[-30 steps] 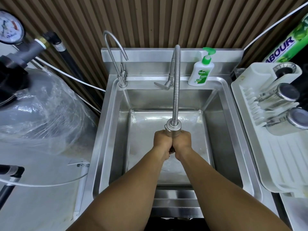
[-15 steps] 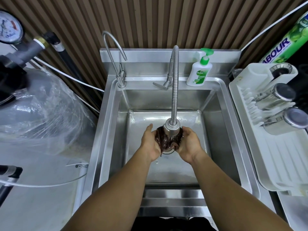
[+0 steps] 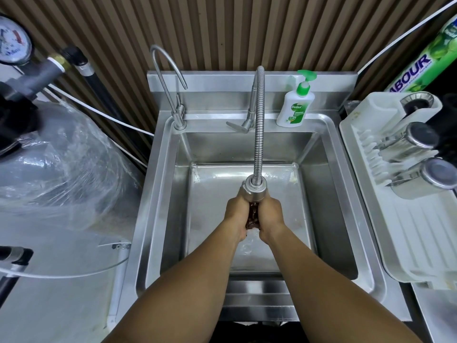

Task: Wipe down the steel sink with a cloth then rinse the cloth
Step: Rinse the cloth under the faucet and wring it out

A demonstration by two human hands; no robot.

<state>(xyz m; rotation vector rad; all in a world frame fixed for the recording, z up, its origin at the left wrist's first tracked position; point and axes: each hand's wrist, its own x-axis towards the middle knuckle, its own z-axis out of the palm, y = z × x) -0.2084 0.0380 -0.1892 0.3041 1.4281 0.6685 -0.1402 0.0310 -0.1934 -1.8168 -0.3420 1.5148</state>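
Note:
Over the middle of the steel sink (image 3: pixel 163 194), my left hand (image 3: pixel 237 214) and my right hand (image 3: pixel 270 214) press together around a dark brown cloth (image 3: pixel 252 216). Only a narrow strip of the cloth shows between them. The hands sit directly under the spray head of the flexible steel faucet (image 3: pixel 257 134), which hides their far fingers. Water splashes onto the basin floor just below the wrists.
A thin gooseneck tap (image 3: pixel 173 95) stands at the sink's back left. A green-capped soap bottle (image 3: pixel 295 105) stands on the back ledge. To the right lies a white drying rack (image 3: pixel 408 233) holding steel cups (image 3: pixel 408 142). A plastic-wrapped tank (image 3: pixel 54 164) fills the left.
Half a second ago my hands were spread apart with the cloth opened under the spray head. They have closed together again, squeezing the cloth.

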